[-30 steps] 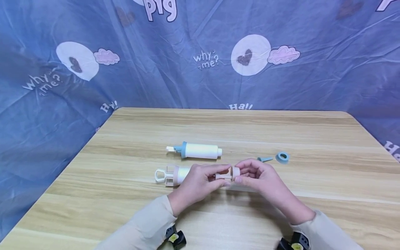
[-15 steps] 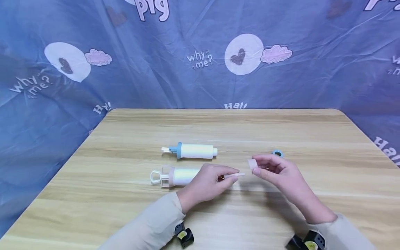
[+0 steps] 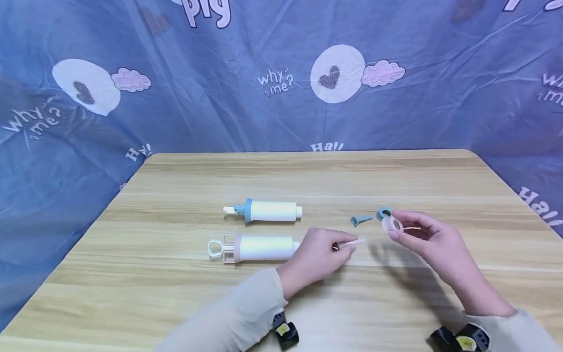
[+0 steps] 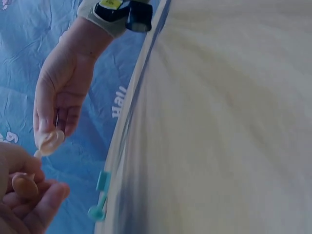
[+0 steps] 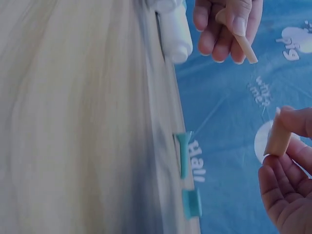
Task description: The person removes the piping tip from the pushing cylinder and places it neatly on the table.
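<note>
My left hand (image 3: 323, 252) pinches a small pale pink nozzle (image 3: 358, 241), its narrow tip pointing right. In the right wrist view the wider end of that nozzle (image 5: 247, 48) sits among the fingers. My right hand (image 3: 440, 244) holds a pale pink ring (image 3: 387, 224) between thumb and fingers, raised above the table and apart from the nozzle. Behind it on the table lie a blue ring (image 3: 380, 214), partly overlapped by the pale one in the head view, and a blue funnel-shaped nozzle (image 3: 361, 220).
Two white syringe-like tubes lie left of the hands: one with a blue collar (image 3: 274, 211) farther back, one with a pale pink collar and looped handle (image 3: 266, 248) nearer. My left wrist overlaps the nearer tube's tip. A blue printed cloth (image 3: 211, 98) hangs behind the wooden table (image 3: 176, 293).
The pale ring and nozzle, close together a second ago, are now apart. My right hand has moved right with the ring, and my left hand has shifted right with the nozzle.
</note>
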`<state>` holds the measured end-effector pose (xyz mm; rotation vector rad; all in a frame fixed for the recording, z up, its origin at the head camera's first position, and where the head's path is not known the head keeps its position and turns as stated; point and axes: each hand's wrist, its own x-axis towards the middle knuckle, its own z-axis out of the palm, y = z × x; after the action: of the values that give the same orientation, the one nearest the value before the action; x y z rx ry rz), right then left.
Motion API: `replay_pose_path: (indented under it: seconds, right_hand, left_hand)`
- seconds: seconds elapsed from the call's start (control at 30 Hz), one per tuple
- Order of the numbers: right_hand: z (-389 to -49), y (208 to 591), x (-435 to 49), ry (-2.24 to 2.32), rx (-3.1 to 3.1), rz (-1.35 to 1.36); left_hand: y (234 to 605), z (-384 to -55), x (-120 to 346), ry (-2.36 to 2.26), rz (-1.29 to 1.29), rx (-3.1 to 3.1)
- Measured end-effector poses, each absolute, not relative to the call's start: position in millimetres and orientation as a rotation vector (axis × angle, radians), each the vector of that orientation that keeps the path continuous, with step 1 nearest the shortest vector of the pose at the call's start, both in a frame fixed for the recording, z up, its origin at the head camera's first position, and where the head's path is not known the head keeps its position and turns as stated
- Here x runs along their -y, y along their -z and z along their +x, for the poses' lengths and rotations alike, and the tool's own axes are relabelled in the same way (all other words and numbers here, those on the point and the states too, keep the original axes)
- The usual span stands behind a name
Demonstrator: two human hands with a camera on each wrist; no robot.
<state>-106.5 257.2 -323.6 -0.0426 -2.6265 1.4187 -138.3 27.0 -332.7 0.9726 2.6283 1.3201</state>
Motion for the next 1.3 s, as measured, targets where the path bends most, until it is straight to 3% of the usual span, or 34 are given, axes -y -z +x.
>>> replay_pose_path:
  seconds: [0.33, 0.57, 1.3]
  right_hand:
    - [-110.4, 329.7, -274.5, -1.21, 2.739, 0.022]
    - [-116.5, 335.2, -278.4, -1.221, 2.855, -0.037]
    - [-129.6, 349.8, -283.3, -1.196, 2.967, 0.003]
  left_hand:
    - [338.5, -142.3, -60.2, -1.115, 0.873, -2.765]
    - [339.8, -145.8, -77.0, -0.714, 0.975, -2.894]
    - [352.5, -154.4, -87.5, -0.4, 0.983, -3.016]
